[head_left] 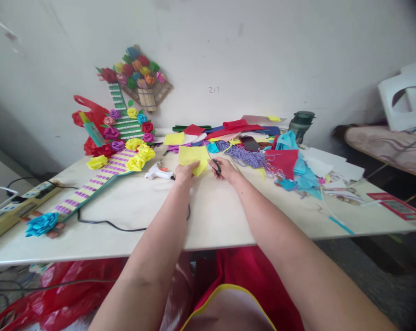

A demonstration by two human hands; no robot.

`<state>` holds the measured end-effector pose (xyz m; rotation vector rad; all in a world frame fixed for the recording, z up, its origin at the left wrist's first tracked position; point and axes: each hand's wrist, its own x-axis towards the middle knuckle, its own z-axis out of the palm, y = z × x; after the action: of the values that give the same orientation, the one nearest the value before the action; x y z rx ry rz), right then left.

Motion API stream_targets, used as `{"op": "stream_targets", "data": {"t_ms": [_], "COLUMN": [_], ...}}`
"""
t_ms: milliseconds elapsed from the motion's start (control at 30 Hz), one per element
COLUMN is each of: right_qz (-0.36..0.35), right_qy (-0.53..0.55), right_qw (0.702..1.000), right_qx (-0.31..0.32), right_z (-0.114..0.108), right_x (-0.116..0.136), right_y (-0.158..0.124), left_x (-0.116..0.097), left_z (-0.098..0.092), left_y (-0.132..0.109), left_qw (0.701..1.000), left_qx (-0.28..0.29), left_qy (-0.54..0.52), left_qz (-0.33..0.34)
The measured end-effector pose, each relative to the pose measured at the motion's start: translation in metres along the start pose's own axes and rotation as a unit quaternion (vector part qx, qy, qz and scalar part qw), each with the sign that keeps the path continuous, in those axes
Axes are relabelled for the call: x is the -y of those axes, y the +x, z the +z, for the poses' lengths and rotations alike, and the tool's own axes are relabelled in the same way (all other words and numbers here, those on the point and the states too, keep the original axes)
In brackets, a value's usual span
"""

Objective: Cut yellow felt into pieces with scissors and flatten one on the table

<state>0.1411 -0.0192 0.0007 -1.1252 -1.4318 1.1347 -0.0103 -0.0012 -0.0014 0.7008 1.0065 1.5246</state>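
Note:
My left hand (185, 172) pinches the lower edge of a yellow paper sheet (193, 156) and holds it up over the table (215, 216). My right hand (224, 169) is closed round the black handles of a pair of scissors (215, 165), whose thin blades point up along the sheet's right edge. A white glue gun (158, 173) lies just left of my left hand, with its black cord (104, 223) trailing over the table.
Paper-flower crafts (125, 124) stand at the back left against the wall. Coloured paper scraps, purple string (247, 157), a phone (250, 143) and a dark green bottle (300, 124) crowd the back right. A power strip (28, 195) sits at the far left.

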Motion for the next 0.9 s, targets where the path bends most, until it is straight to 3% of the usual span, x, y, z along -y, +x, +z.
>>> {"op": "stream_targets", "data": {"t_ms": [500, 900], "right_qz": [-0.005, -0.003], "right_qy": [0.029, 0.025], "right_qw": [0.999, 1.000], "right_qx": [-0.029, 0.011], "right_z": [0.0048, -0.0030], "right_x": [0.0034, -0.0008], "right_y": [0.0004, -0.0012], "left_x": [-0.0010, -0.0036], "left_z": [-0.0007, 0.0025], "left_y": [0.0000, -0.0072], "left_qw": [1.000, 1.000], "left_qx": [0.003, 0.030], "left_qy": [0.005, -0.002], "left_qz": [0.002, -0.004]}}
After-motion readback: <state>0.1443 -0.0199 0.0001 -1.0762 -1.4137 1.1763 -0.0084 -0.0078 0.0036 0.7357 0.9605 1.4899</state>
